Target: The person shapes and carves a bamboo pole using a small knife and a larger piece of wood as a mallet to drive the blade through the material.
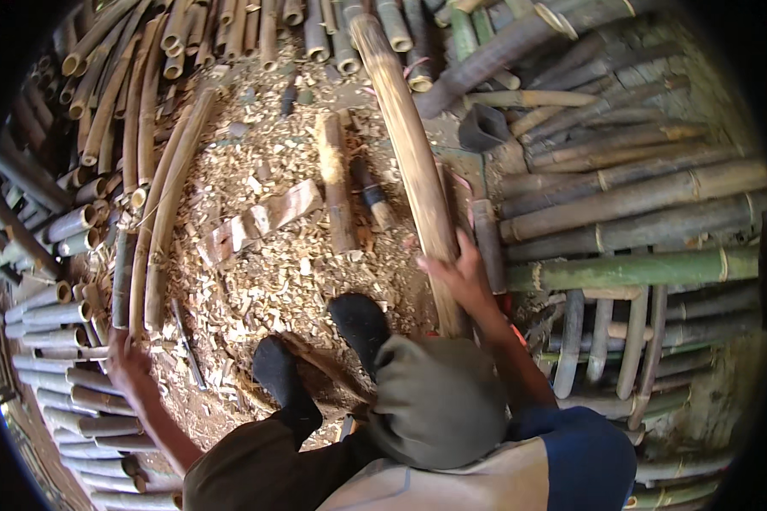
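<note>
My right hand point(462, 274) grips a long tan bamboo pole point(405, 136) that runs from the top middle down to my knee. My left hand point(128, 362) reaches down to the left and rests on grey bamboo pieces point(77, 383) at the edge of the pile; whether it grips one I cannot tell. My two feet in black socks point(315, 341) stand on ground covered with wood chips point(264, 281). A thin dark tool point(187, 345) lies on the chips just right of my left hand.
Stacks of cut bamboo ring the spot: thin tan poles point(145, 77) at top left, thick grey and green poles point(639, 204) at right. A short wooden block point(337, 183), a notched wood piece point(260, 221) and a dark-handled tool point(371, 194) lie on the chips.
</note>
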`<state>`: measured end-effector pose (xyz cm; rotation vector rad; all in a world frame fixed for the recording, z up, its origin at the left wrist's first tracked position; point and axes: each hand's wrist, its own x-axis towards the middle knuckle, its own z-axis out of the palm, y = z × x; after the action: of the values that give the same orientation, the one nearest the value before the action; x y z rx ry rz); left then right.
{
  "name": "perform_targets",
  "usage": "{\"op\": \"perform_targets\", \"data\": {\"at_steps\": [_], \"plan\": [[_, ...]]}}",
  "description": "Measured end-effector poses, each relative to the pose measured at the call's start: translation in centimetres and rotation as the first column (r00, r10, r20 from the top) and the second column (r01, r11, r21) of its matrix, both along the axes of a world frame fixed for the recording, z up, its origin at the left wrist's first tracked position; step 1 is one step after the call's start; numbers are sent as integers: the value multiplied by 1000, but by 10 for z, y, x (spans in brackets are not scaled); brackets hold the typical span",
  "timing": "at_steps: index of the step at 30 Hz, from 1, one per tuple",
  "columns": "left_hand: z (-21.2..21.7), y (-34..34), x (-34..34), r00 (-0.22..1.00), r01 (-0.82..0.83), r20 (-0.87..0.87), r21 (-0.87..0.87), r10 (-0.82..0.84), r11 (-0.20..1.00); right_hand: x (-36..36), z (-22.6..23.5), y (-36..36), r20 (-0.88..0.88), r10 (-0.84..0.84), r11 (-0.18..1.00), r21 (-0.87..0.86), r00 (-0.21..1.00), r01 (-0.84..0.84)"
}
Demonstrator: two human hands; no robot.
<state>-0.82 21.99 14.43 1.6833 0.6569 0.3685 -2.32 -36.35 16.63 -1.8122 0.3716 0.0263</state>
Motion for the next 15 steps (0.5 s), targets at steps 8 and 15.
{"op": "perform_targets", "data": {"at_steps": [8, 15], "plan": [[-31, 99, -163, 906, -228, -315, 195, 281, 954, -233, 24, -65, -135, -361, 766, -607, 923, 211], [-72, 72, -286, 789, -83, -547, 355, 279, 931, -294, -28, -76, -126, -400, 876, -345, 908, 338]]}}
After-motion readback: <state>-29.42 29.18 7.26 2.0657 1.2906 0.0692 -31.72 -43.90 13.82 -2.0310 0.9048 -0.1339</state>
